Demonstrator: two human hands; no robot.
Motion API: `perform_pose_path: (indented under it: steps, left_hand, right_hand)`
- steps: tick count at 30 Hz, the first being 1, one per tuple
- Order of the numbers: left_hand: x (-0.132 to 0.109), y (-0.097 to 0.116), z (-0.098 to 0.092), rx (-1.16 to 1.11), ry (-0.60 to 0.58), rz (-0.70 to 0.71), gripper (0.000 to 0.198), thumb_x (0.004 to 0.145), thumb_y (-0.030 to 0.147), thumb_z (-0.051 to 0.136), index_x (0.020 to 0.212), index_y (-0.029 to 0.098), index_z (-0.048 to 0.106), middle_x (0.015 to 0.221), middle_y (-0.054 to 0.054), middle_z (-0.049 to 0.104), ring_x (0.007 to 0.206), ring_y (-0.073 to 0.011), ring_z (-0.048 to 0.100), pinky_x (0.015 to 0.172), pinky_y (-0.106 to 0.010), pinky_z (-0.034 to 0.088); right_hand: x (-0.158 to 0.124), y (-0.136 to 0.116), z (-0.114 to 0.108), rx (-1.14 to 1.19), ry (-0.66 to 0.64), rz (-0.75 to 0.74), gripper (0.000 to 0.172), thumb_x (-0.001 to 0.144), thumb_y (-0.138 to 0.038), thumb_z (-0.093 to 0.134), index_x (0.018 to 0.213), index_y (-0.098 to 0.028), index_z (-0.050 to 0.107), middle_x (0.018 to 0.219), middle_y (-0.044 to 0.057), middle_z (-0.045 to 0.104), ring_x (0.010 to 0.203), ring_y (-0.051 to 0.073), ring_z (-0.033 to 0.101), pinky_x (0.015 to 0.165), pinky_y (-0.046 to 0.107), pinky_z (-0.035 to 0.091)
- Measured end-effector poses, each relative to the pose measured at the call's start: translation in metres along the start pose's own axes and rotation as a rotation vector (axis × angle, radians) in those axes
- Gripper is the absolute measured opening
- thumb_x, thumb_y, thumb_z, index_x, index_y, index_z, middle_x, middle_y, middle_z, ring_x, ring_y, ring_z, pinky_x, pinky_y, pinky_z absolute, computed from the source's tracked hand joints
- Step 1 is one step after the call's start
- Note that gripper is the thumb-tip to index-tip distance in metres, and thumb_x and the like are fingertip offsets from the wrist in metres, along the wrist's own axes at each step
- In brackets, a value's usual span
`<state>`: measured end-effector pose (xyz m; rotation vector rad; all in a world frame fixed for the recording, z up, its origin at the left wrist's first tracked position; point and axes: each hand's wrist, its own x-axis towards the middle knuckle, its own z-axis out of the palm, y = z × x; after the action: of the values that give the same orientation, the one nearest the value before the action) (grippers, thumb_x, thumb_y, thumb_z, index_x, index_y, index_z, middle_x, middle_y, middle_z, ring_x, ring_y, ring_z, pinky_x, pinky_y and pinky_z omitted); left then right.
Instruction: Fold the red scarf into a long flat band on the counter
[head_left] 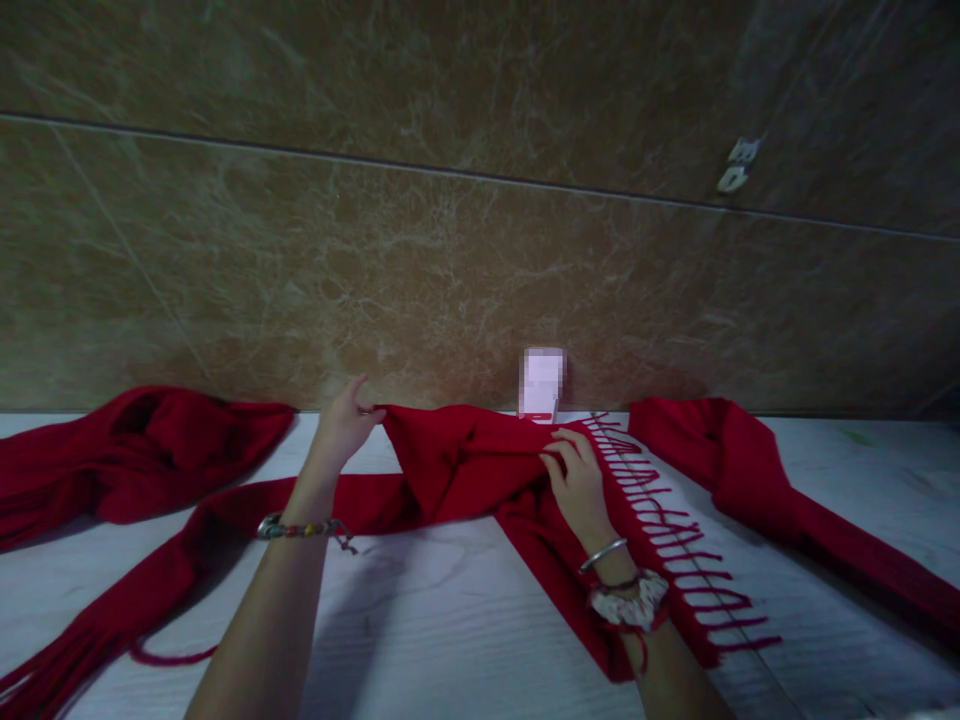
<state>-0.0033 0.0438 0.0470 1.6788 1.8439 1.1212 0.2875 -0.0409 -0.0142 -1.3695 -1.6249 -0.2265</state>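
Note:
A red scarf point(465, 460) with a fringed end lies across the pale surface in front of me, its middle partly folded. My left hand point(347, 418) pinches the scarf's upper left corner between thumb and fingers, pulling it up in a point. On the scarf's right part rests my right hand point(579, 478), fingers bent, with the fingertips at a fold of the cloth. Whether they grip the cloth or only press on it is hard to see. The fringe spreads out to the right of this hand. A narrower red length runs under my left wrist toward the lower left.
Another bunched red scarf point(157, 450) lies at the left, and a folded red one point(750, 480) at the right. A small white and red box point(541, 385), partly blurred, stands against the brown marbled wall point(450, 270). A white fitting point(739, 165) is on the wall.

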Motion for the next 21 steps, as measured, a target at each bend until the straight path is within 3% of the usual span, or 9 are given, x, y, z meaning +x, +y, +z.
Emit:
perform_pose_path:
  steps: [3, 6, 8, 10, 12, 14, 17, 21]
  left_hand:
    - [0.000, 0.005, -0.008, 0.012, 0.112, -0.030, 0.065, 0.069, 0.020, 0.060, 0.131, 0.012, 0.040, 0.076, -0.003, 0.065, 0.079, -0.0181, 0.062, 0.076, -0.027, 0.046]
    - [-0.001, 0.009, -0.002, 0.001, 0.106, 0.004, 0.063, 0.073, 0.019, 0.057, 0.132, 0.010, 0.038, 0.084, -0.006, 0.067, 0.085, -0.0190, 0.063, 0.080, -0.027, 0.045]
    - [-0.002, 0.008, 0.008, 0.031, 0.023, 0.018, 0.064, 0.075, 0.022, 0.054, 0.134, 0.009, 0.034, 0.086, -0.008, 0.067, 0.085, -0.0205, 0.063, 0.079, -0.029, 0.045]
    - [-0.005, 0.006, 0.019, 0.060, -0.136, -0.007, 0.071, 0.073, 0.025, 0.057, 0.136, 0.009, 0.029, 0.088, -0.010, 0.068, 0.086, -0.0226, 0.063, 0.077, -0.030, 0.046]
    - [-0.008, 0.003, 0.026, 0.047, -0.322, 0.001, 0.083, 0.064, 0.025, 0.066, 0.137, 0.011, 0.029, 0.091, -0.009, 0.068, 0.090, -0.0238, 0.062, 0.077, -0.030, 0.046]
    - [-0.011, 0.001, 0.030, 0.000, -0.426, 0.056, 0.089, 0.054, 0.020, 0.071, 0.135, 0.014, 0.033, 0.090, -0.006, 0.068, 0.090, -0.0230, 0.062, 0.076, -0.028, 0.046]
    - [-0.010, 0.001, 0.031, -0.024, -0.371, 0.101, 0.081, 0.054, 0.015, 0.065, 0.131, 0.014, 0.038, 0.075, 0.000, 0.066, 0.075, -0.0199, 0.062, 0.069, -0.028, 0.047]
    - [-0.002, 0.004, 0.025, 0.075, -0.157, 0.082, 0.071, 0.063, 0.020, 0.061, 0.131, 0.009, 0.040, 0.067, -0.001, 0.063, 0.065, -0.0186, 0.061, 0.063, -0.028, 0.047]
  right_hand:
    - [0.005, 0.006, -0.006, 0.002, 0.137, 0.104, 0.013, 0.081, -0.022, 0.045, 0.076, -0.021, 0.057, 0.091, 0.007, 0.054, 0.089, 0.022, 0.051, 0.086, 0.044, 0.043]
    - [0.006, 0.014, -0.007, -0.029, 0.180, 0.167, 0.015, 0.080, -0.024, 0.044, 0.074, -0.019, 0.057, 0.088, 0.008, 0.053, 0.086, 0.023, 0.051, 0.085, 0.046, 0.042]
    - [0.006, 0.017, -0.007, -0.046, 0.149, 0.171, 0.015, 0.080, -0.023, 0.044, 0.076, -0.018, 0.058, 0.088, 0.009, 0.053, 0.087, 0.023, 0.051, 0.086, 0.046, 0.042]
    - [0.005, 0.017, -0.007, -0.054, 0.111, 0.142, 0.018, 0.079, -0.020, 0.043, 0.083, -0.017, 0.060, 0.094, 0.010, 0.052, 0.092, 0.023, 0.050, 0.088, 0.046, 0.041]
    - [0.005, 0.014, -0.008, -0.043, 0.066, 0.076, 0.024, 0.080, -0.017, 0.041, 0.094, -0.018, 0.060, 0.102, 0.010, 0.051, 0.100, 0.023, 0.049, 0.092, 0.046, 0.040]
    - [0.004, 0.009, -0.010, -0.022, -0.016, -0.017, 0.027, 0.081, -0.019, 0.043, 0.102, -0.020, 0.059, 0.109, 0.010, 0.049, 0.105, 0.022, 0.046, 0.094, 0.045, 0.039]
    - [0.002, 0.001, -0.011, -0.046, -0.209, -0.152, 0.028, 0.078, -0.026, 0.054, 0.106, -0.022, 0.059, 0.118, 0.010, 0.047, 0.113, 0.025, 0.042, 0.096, 0.049, 0.037]
    - [-0.003, -0.007, -0.003, -0.172, -0.341, -0.194, 0.020, 0.075, -0.019, 0.059, 0.094, -0.022, 0.064, 0.122, 0.011, 0.048, 0.117, 0.029, 0.039, 0.097, 0.059, 0.030]
